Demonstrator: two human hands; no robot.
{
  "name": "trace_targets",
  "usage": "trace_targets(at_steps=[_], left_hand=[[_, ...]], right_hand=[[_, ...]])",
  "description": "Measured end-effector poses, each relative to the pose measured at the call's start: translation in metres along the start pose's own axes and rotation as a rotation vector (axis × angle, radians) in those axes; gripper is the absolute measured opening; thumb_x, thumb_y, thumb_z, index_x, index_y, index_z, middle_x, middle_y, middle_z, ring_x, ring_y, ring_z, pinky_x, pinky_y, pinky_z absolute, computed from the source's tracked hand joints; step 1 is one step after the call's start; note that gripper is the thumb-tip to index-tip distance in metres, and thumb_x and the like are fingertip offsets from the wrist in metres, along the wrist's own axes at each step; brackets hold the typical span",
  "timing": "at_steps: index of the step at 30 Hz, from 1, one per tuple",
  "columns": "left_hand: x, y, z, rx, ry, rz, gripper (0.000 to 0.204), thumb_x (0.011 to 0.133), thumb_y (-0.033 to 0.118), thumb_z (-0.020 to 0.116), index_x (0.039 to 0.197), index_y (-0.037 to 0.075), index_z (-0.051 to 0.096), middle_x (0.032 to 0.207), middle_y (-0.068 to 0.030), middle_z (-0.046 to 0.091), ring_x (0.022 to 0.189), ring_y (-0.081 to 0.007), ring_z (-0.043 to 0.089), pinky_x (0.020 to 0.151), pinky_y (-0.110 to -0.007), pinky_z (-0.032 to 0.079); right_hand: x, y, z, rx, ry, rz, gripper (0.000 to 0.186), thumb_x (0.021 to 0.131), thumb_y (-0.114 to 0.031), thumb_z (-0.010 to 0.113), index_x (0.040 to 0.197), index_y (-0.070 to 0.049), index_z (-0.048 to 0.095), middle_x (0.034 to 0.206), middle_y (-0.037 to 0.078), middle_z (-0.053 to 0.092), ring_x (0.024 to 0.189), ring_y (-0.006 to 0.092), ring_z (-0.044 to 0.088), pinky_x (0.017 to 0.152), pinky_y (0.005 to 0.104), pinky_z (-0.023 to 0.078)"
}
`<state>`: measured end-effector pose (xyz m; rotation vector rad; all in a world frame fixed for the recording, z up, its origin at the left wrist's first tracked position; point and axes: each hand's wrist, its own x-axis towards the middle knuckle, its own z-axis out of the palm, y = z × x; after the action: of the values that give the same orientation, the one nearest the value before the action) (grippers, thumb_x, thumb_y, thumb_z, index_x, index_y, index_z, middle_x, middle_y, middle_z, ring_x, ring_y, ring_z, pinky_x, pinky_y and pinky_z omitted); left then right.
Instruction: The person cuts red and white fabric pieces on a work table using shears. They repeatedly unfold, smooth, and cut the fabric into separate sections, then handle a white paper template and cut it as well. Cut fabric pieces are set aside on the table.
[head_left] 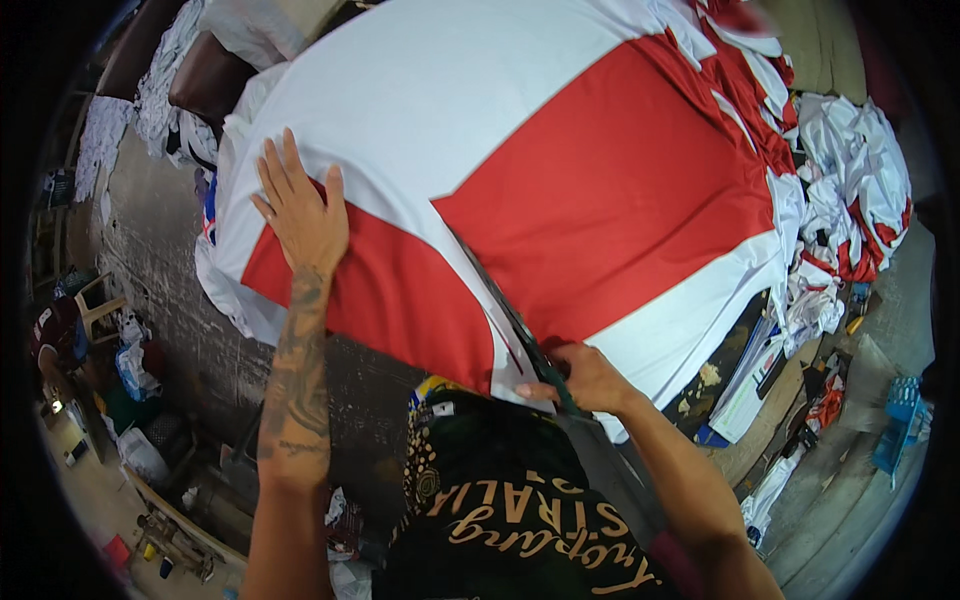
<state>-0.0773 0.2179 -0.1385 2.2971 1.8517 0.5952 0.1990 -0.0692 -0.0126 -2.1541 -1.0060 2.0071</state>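
Note:
A large spread of red and white fabric (610, 185) covers the table in front of me. My left hand (303, 215) lies flat with fingers spread on its left part, over the border of white and a red panel (400, 285). Close to my body, my right hand (590, 378) is closed around what look like long dark scissors (515, 325), pointing away from me and leftward. Along them the cloth is parted, with the left red panel separated from the larger red area. The fingers partly hide the handles.
Crumpled white and red cloth (850, 180) is heaped at the right. Papers (745, 385) lie beside the fabric, and a blue plastic basket (900, 425) stands farther right. At the far left are a person (58, 335) and a chair (98, 305). Brown cushions (208, 80) sit at the back left.

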Motion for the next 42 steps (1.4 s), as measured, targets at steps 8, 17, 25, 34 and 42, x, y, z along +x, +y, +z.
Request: trace_targets(at_steps=[8,17,25,34,42], left_hand=[[-0.001,0.005,-0.007,-0.035,0.009,0.013,0.079,0.107,0.041,0.053,0.173,0.013,0.019,0.179,-0.0182,0.017,0.165,-0.0409,0.012,0.129,-0.069,0.007],[-0.015,0.024,-0.027,-0.024,-0.043,-0.092,0.095,0.103,0.046,0.060,0.165,-0.013,0.020,0.175,-0.0307,0.018,0.164,-0.0436,0.014,0.132,-0.061,0.008],[-0.157,0.018,-0.019,0.067,-0.181,0.071,0.067,0.099,0.009,0.053,0.164,0.000,0.040,0.174,-0.0200,0.032,0.161,-0.0428,0.027,0.132,-0.055,0.017],[0.007,0.130,-0.059,-0.315,0.145,0.088,0.053,0.102,0.039,0.070,0.137,0.000,0.065,0.128,-0.0264,0.073,0.114,-0.0456,0.071,0.099,-0.054,0.053],[-0.233,0.320,-0.019,-0.132,-0.897,1.219,0.063,0.098,0.058,0.055,0.108,-0.001,0.076,0.103,-0.0287,0.076,0.101,-0.0445,0.074,0.087,-0.055,0.056]], right_hand=[[0.044,-0.074,-0.020,0.006,0.022,-0.007,0.077,0.078,-0.074,0.084,0.086,0.001,0.072,0.079,0.016,0.070,0.079,0.0288,0.070,0.078,0.0428,0.054],[0.128,-0.178,-0.046,-0.188,0.140,-0.122,0.097,0.075,-0.096,0.064,0.080,0.000,0.070,0.073,0.011,0.062,0.073,0.0236,0.064,0.068,0.0392,0.049],[0.157,-0.214,-0.056,-0.124,0.158,-0.420,0.083,0.077,-0.079,0.080,0.078,0.004,0.074,0.065,0.014,0.067,0.057,0.0251,0.068,0.054,0.0405,0.054],[-0.104,0.162,-0.051,0.328,1.190,-0.069,0.050,0.084,-0.041,0.092,0.097,0.002,0.071,0.071,0.013,0.065,0.065,0.0226,0.059,0.064,0.0404,0.048],[-0.172,0.416,-0.035,0.073,1.416,0.360,0.044,0.091,-0.027,0.079,0.120,0.002,0.063,0.111,0.024,0.069,0.108,0.0444,0.067,0.093,0.0525,0.053]])
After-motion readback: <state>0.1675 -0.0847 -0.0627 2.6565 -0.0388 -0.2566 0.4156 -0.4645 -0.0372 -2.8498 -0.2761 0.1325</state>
